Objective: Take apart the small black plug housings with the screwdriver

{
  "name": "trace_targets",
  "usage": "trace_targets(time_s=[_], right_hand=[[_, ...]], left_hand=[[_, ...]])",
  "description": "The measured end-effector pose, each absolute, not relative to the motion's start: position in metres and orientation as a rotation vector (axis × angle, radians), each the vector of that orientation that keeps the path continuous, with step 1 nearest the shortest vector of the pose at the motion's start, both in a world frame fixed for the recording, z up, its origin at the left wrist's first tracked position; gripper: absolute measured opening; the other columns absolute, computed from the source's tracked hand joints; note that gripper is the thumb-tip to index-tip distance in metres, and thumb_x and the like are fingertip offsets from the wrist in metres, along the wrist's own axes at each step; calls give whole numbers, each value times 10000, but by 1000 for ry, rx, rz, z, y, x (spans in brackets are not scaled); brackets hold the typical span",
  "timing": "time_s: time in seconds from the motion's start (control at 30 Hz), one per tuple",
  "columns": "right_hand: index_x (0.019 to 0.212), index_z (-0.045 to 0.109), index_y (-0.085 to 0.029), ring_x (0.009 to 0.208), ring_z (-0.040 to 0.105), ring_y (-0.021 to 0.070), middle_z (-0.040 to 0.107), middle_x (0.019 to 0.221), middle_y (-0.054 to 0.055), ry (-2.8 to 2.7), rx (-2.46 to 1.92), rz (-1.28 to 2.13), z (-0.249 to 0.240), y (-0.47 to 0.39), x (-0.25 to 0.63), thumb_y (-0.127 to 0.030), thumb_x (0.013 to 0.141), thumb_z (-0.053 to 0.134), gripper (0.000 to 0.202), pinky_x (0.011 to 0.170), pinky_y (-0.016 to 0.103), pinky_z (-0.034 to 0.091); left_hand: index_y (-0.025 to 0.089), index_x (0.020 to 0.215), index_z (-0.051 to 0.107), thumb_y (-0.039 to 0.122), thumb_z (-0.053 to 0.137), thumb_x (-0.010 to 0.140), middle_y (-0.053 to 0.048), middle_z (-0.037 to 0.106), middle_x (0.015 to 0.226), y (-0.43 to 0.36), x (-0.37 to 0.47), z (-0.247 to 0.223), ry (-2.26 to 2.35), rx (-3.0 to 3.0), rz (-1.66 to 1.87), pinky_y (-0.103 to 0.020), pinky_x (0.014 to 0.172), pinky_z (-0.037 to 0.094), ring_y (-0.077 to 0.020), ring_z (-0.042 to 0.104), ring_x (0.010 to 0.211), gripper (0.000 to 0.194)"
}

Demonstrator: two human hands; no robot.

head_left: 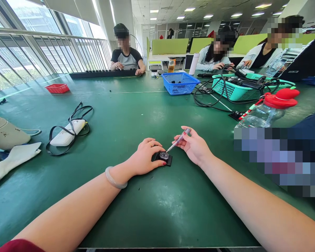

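Note:
My left hand (147,156) is closed around the edge of a small black device (163,156), which has a round part on top and lies on the green table (136,210). Its thumb and fingers press on opposite sides of the device. In my right hand (194,145) is a slim screwdriver (179,140) with a clear purplish handle, gripped between thumb and fingers. The screwdriver slants down to the left, and its tip is at the upper edge of the round part. Whether the tip touches a screw is too small to tell.
Left lie a white power strip (65,134) with a black cord and a red tray (57,88). Farther back are a blue basket (180,87) and a teal basket (233,91) of cables. A red-lidded bottle (262,113) stands right. Several people sit beyond.

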State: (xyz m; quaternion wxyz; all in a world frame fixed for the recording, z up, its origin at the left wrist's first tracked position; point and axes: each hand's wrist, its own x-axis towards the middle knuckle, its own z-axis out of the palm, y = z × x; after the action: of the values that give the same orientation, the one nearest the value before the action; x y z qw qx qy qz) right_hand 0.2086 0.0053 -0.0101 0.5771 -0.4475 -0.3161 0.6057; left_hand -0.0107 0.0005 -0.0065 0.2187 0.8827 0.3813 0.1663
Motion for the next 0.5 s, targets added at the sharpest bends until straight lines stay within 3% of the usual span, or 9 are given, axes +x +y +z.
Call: trace_targets(time_s=[0.5], right_hand=[[1102, 485, -274, 639, 679, 162, 684, 650, -49, -803, -951, 1431, -10, 3, 209, -239, 842, 608, 291, 766, 366, 546]], left_hand=[[277, 1099, 711, 331, 706, 822, -63, 648, 1243, 0, -10, -7, 1081, 2462, 506, -532, 1134, 364, -314, 427, 1303, 282]])
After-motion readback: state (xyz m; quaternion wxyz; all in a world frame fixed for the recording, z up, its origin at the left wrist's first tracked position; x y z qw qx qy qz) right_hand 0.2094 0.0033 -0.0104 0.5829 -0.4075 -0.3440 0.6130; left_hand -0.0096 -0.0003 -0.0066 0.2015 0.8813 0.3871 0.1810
